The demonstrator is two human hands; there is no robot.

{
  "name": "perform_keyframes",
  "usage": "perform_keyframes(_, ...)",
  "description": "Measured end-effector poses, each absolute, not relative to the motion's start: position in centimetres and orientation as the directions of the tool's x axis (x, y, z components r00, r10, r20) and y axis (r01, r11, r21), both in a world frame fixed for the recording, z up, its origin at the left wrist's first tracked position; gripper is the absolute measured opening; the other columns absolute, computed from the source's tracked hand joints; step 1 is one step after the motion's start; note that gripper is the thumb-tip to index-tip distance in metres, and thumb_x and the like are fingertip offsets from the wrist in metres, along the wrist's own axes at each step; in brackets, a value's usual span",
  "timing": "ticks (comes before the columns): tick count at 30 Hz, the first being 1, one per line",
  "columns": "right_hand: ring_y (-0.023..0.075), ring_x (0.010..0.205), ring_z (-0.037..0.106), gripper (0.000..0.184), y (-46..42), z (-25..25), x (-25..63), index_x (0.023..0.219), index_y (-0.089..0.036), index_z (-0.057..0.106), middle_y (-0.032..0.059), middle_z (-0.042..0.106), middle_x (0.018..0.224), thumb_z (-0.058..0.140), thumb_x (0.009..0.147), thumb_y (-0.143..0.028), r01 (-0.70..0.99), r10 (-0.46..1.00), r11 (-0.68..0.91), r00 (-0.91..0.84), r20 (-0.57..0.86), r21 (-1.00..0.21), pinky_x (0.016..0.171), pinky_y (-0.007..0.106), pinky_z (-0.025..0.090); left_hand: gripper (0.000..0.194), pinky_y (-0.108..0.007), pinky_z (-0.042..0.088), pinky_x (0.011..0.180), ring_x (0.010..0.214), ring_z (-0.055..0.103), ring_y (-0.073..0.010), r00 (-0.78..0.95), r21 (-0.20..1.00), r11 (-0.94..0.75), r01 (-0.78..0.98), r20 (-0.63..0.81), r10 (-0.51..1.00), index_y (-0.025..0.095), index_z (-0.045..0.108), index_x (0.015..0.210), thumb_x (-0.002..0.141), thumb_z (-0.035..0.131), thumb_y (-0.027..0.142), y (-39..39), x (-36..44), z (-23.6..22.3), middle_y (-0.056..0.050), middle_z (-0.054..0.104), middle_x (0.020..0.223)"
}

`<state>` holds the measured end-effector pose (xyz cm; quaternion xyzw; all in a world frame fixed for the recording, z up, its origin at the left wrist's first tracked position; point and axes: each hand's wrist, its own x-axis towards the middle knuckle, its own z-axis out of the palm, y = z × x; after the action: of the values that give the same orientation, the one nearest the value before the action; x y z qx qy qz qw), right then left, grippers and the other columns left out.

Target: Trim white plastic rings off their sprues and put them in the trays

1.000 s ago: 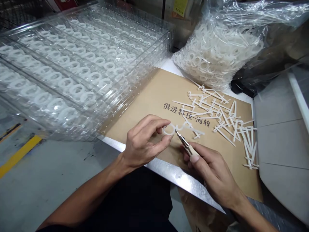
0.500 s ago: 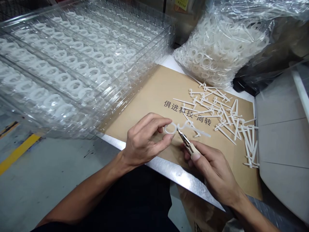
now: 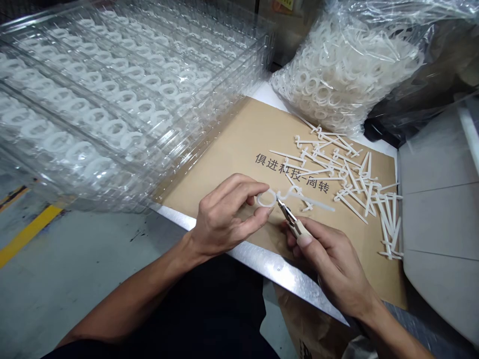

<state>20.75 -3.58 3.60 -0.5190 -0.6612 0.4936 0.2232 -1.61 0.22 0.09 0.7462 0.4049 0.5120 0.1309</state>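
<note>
Between thumb and fingers, my left hand (image 3: 230, 214) pinches a translucent white plastic ring (image 3: 266, 198) above the cardboard. My right hand (image 3: 325, 259) is wrapped around a pair of nippers (image 3: 294, 222) with pale handles. Their jaw tips touch or nearly touch the ring's right side. Just past the jaws is a white plastic sprue stem (image 3: 316, 202) with a curved end; whether it still joins the ring I cannot tell. A loose pile of similar sprue stems (image 3: 346, 172) lies on the cardboard sheet (image 3: 220, 154) to the right.
Stacked clear trays (image 3: 224, 82) holding rows of white rings stand at the left. A clear plastic bag (image 3: 337, 75) full of rings sits at the back right. A grey panel (image 3: 437, 214) borders the right side, and the table's metal edge (image 3: 277, 269) runs in front.
The stem beyond the jaws has shifted slightly to the right. Both hands keep nearly the same pose, and the whole view has moved a little.
</note>
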Motion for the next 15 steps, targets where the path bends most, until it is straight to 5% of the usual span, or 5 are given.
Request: perform_keyframes(15, 0.0174, 0.07, 0.056, 0.03, -3.63, 3.86, 20.64, 0.095, -0.021, 0.063, 0.0013, 0.061, 0.08, 0.043, 0.11, -0.037, 0.504, 0.913, 0.02, -0.361, -0.19, -0.864, 0.064, 0.029, 0.042, 0.021, -0.023, 0.058, 0.068, 0.073, 0.066, -0.0099, 0.154, 0.621, -0.635, 0.46, 0.649, 0.745, 0.015, 0.07, 0.111, 0.09, 0.073, 0.015, 0.13, -1.67, -0.01, -0.005, 0.072, 0.095)
